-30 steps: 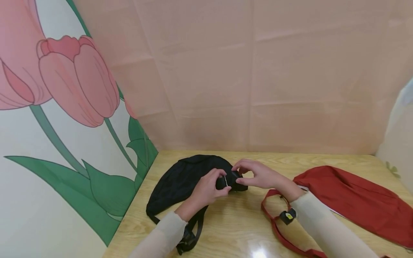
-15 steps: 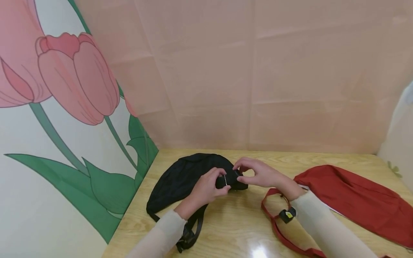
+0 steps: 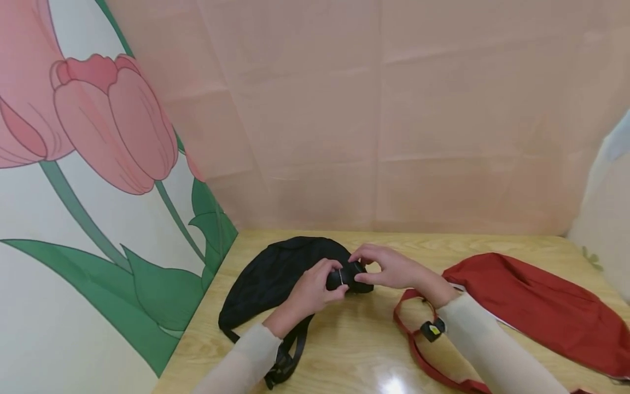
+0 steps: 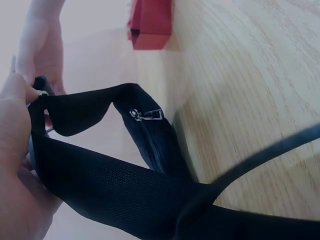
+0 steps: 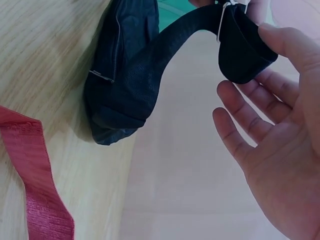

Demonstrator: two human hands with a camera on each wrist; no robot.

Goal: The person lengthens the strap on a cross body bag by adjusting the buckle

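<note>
A black waist bag [image 3: 275, 279] with a zip lies on the wooden table, its rounded side toward the back wall. Both hands work on the end of its wide black strap [image 4: 110, 180], close over the bag's right end. With thumb and fingers, my left hand [image 3: 315, 287] grips the strap beside a thin metal slider [image 5: 221, 25]. My right hand [image 3: 391, 266] pinches the folded strap loop [image 5: 242, 52] between thumb and index finger, while its other fingers stay spread below. In the left wrist view, part of the slider is hidden by the left fingers.
To the right lies a red bag [image 3: 536, 306], its red strap [image 3: 416, 353] curving over the table [image 3: 354, 350] under my right forearm. A small black piece with a yellow mark [image 3: 433, 330] is by the right cuff. Behind stands a pinkish covered wall [image 3: 315, 137].
The head view has shifted a little to the right. Both hands keep their hold on the black strap, with almost no movement relative to the bag.
</note>
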